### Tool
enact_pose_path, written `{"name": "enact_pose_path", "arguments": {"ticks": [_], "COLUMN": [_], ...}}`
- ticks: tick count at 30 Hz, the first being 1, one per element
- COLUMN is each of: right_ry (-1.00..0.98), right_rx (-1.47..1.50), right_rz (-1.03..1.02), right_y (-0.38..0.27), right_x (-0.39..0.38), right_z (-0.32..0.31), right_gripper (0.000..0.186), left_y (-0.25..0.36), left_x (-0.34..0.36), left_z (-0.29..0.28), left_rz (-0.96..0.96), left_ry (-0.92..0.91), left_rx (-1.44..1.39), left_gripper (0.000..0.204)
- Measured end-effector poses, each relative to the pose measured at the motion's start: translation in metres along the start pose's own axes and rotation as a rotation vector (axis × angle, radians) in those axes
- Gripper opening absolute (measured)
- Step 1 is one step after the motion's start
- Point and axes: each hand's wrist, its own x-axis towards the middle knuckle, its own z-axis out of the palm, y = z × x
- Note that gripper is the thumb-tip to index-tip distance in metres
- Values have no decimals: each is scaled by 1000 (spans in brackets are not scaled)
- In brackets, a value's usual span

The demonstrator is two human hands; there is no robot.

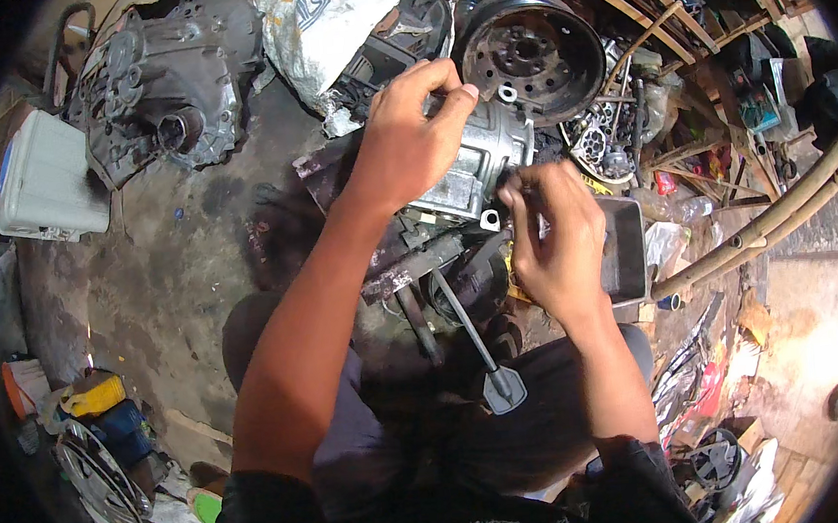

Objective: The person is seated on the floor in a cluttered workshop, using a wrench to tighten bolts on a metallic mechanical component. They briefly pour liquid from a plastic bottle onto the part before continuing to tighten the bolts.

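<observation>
A silver cast-metal cylinder with mounting lugs (pixel 489 150), resembling a compressor, lies in front of me on a dark metal stand (pixel 419 266). Over its left upper side is my left hand (pixel 410 136), fingers curled in and thumb near the index finger; whatever they may hold is hidden. My right hand (pixel 568 236) is closed in a pinch beside the cylinder's right end, slightly blurred, and I cannot make out what is between the fingertips. Below the stand, a grey rod with a flat, many-sided end plate (pixel 504 390) slants toward my knees.
A black wheel rim (pixel 531 54) stands just behind the cylinder. To the right are a grey rectangular tray (pixel 625 247), loose metal parts and curved wooden poles (pixel 775 217). A large gearbox casing (pixel 173 79) and a pale plastic box (pixel 52 180) occupy the far left.
</observation>
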Motion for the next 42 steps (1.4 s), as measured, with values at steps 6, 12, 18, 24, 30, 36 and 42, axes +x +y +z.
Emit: {"name": "enact_pose_path", "arguments": {"ticks": [6, 12, 18, 24, 30, 36, 42], "right_ry": [-90, 42, 151, 12, -2, 40, -60], "right_rx": [74, 26, 89, 78, 92, 71, 85], "right_rz": [89, 5, 47, 135, 159, 63, 170], "right_y": [-4, -1, 2, 1, -3, 1, -5], "right_x": [-15, -3, -6, -19, -3, 1, -14], "right_z": [-3, 8, 15, 8, 1, 4, 3], "right_gripper": [16, 18, 16, 12, 11, 13, 13], "left_y": [-3, 0, -3, -4, -1, -5, -3], "left_x": [-2, 0, 1, 3, 1, 1, -1], "left_z": [2, 0, 0, -1, -2, 0, 0], "left_rz": [-18, 12, -5, 64, -46, 32, 91], "left_ry": [8, 18, 24, 23, 6, 10, 25], "left_rx": [-41, 14, -39, -72, -66, -59, 11], "left_gripper": [24, 26, 27, 32, 33, 32, 30]}}
